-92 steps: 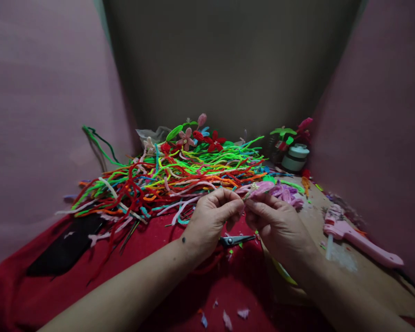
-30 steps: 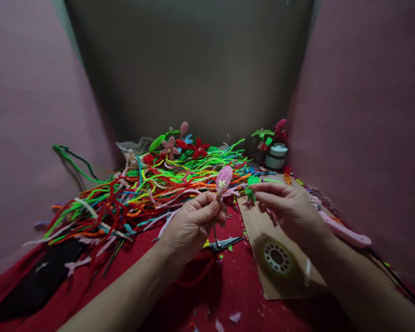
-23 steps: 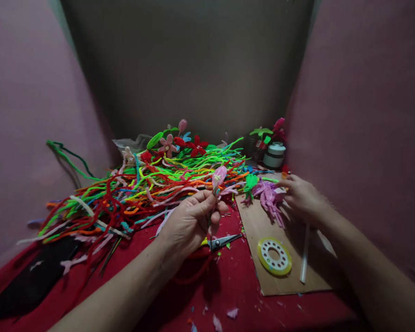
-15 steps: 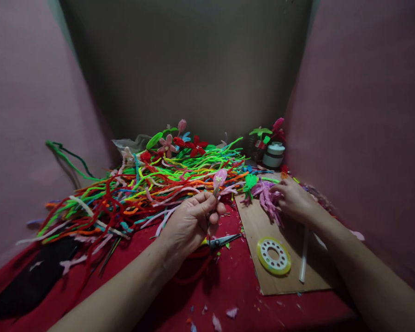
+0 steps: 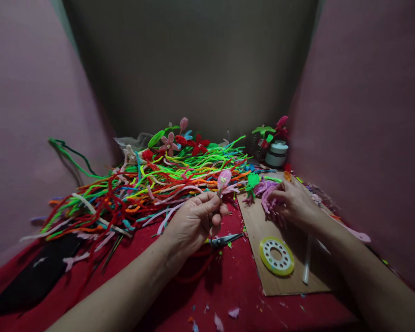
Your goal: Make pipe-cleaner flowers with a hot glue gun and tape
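Note:
My left hand [image 5: 197, 219] pinches the stem of a pink pipe-cleaner flower [image 5: 224, 179], its petal upright with pale yellow stamens in front. The stem's lower part is hidden by my fingers. Over the cardboard, my right hand [image 5: 295, 198] has its fingers closed on the purple pipe-cleaner petals [image 5: 268, 189], which lie in a loose bunch. Just left of that bunch is a green pipe-cleaner piece [image 5: 252, 182]. Below my left hand, scissors [image 5: 226, 240] lie on the red cloth, handles partly covered by the hand.
A large heap of coloured pipe cleaners [image 5: 180, 177] covers the back left, with finished flowers [image 5: 198, 145] behind. A yellow tape roll [image 5: 276, 256] and a white stick [image 5: 307, 260] lie on the cardboard [image 5: 273, 288]. A lidded jar [image 5: 276, 153] stands near the right wall.
My right hand has shifted slightly left and down into the purple petals, and the bunch has bent and bunched up. The left hand still holds the flower. The view has shifted slightly.

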Available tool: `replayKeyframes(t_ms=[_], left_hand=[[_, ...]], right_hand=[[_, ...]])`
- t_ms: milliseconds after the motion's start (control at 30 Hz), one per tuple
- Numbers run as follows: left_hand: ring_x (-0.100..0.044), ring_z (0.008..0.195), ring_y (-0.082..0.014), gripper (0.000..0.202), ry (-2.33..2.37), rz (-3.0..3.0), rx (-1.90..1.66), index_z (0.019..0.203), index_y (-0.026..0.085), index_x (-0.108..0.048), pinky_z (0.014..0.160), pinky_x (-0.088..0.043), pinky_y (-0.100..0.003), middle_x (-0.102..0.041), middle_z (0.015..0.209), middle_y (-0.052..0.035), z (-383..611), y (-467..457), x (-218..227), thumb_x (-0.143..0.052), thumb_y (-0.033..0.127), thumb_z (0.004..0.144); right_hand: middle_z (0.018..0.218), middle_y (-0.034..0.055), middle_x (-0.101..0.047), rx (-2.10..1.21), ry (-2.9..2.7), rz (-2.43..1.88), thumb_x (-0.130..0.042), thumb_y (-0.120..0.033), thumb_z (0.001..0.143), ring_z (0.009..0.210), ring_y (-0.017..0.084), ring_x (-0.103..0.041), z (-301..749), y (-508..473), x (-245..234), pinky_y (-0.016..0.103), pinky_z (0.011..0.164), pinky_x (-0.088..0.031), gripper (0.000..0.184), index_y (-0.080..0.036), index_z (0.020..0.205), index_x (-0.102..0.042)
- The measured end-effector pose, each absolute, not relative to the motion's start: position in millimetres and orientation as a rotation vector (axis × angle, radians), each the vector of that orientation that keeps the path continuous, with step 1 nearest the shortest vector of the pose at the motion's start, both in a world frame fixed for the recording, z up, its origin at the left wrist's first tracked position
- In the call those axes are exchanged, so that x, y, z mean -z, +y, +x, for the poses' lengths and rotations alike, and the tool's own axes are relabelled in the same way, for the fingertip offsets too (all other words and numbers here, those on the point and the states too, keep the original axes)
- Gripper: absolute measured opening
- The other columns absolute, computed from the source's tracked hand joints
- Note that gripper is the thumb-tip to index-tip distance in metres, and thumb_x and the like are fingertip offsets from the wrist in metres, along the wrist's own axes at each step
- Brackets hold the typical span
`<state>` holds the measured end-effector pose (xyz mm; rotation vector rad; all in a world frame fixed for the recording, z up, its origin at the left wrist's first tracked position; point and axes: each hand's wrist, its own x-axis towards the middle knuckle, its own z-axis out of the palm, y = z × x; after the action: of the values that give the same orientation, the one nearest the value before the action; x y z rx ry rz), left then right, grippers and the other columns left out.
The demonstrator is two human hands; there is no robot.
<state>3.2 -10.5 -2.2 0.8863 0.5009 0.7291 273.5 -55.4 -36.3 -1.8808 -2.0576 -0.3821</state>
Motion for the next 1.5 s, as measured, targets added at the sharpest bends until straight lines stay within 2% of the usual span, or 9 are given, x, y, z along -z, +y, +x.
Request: replayKeyframes(t_ms=[67,200,267,400,500,700,867,1333,1500], left_hand=[[-0.045,0.040,-0.0022,0.015,0.511,0.881,-0.723,0.073,0.013,-0.053,0.036,-0.036,-0.012,-0.058,0.062,0.0012,3,-10,3,-0.065,0.022,0.074],[-0.045,0.040,-0.0022,0.014,0.510,0.890,-0.717,0.074,0.013,-0.053,0.036,-0.037,-0.012,-0.058,0.062,0.0009,3,-11,3,-0.065,0.022,0.074],[-0.044,0.040,-0.0023,0.014,0.508,0.893,-0.714,0.074,0.013,-0.053,0.036,-0.037,-0.012,-0.058,0.062,0.0010,3,-11,3,-0.065,0.022,0.075],[-0.044,0.039,-0.0020,0.013,0.517,0.889,-0.709,0.074,0.014,-0.052,0.036,-0.036,-0.012,-0.058,0.061,0.0014,3,-11,2,-0.063,0.021,0.076],[-0.044,0.039,-0.0016,0.012,0.509,0.875,-0.702,0.074,0.014,-0.052,0.036,-0.037,-0.011,-0.058,0.061,0.0014,3,-11,2,-0.061,0.020,0.077],[-0.044,0.039,-0.0018,0.014,0.503,0.876,-0.710,0.072,0.013,-0.051,0.035,-0.036,-0.012,-0.059,0.062,0.0010,3,-11,3,-0.061,0.021,0.078],[-0.046,0.041,-0.0024,0.014,0.509,0.863,-0.730,0.073,0.013,-0.052,0.035,-0.036,-0.012,-0.059,0.062,0.0008,4,-12,3,-0.062,0.021,0.077],[-0.048,0.044,-0.0036,0.012,0.508,0.888,-0.720,0.078,0.013,-0.054,0.037,-0.038,-0.013,-0.059,0.066,-0.0002,6,-14,8,-0.061,0.022,0.079],[-0.048,0.046,-0.0035,0.014,0.507,0.930,-0.717,0.076,0.012,-0.055,0.037,-0.038,-0.013,-0.060,0.071,-0.0019,6,-15,6,-0.063,0.023,0.077]], right_hand=[[0.076,0.0079,-0.056,0.397,-2.026,-1.841,-0.057,-0.014,0.074,0.075,0.022,-0.047,274,-55,38,0.031,0.064,-0.034,0.017,-0.024,0.073,-0.071],[0.081,0.0076,-0.060,0.393,-2.095,-1.829,-0.053,-0.009,0.075,0.077,0.021,-0.050,274,-52,41,0.030,0.066,-0.035,0.029,-0.027,0.087,-0.073],[0.080,0.0066,-0.061,0.350,-2.161,-1.833,-0.051,-0.014,0.080,0.076,0.020,-0.051,273,-51,43,0.031,0.066,-0.034,0.027,-0.029,0.084,-0.073],[0.078,0.0064,-0.066,0.352,-2.140,-1.818,-0.050,-0.020,0.083,0.077,0.021,-0.055,271,-50,42,0.032,0.068,-0.036,0.023,-0.025,0.078,-0.072],[0.082,0.0082,-0.069,0.338,-1.957,-1.796,-0.049,-0.019,0.081,0.076,0.022,-0.058,268,-54,37,0.032,0.067,-0.039,0.023,-0.020,0.087,-0.071],[0.075,0.0049,-0.069,-0.097,-1.369,-1.698,-0.055,-0.019,0.072,0.064,0.018,-0.061,264,-62,28,0.029,0.057,-0.043,0.019,-0.019,0.084,-0.070],[0.068,0.0013,-0.066,-0.616,-0.892,-1.146,-0.072,-0.022,0.061,0.059,0.013,-0.059,257,-62,20,0.024,0.053,-0.045,0.011,-0.019,0.072,-0.067],[0.061,-0.0006,-0.062,-1.067,-0.753,-0.990,-0.069,-0.016,0.060,0.054,0.011,-0.059,230,-59,16,0.022,0.052,-0.045,0.007,-0.017,0.064,-0.063],[0.051,-0.0030,-0.054,-1.272,-0.809,-0.968,-0.061,-0.014,0.062,0.040,0.006,-0.048,210,-64,10,0.018,0.038,-0.034,0.006,-0.016,0.059,-0.056]])
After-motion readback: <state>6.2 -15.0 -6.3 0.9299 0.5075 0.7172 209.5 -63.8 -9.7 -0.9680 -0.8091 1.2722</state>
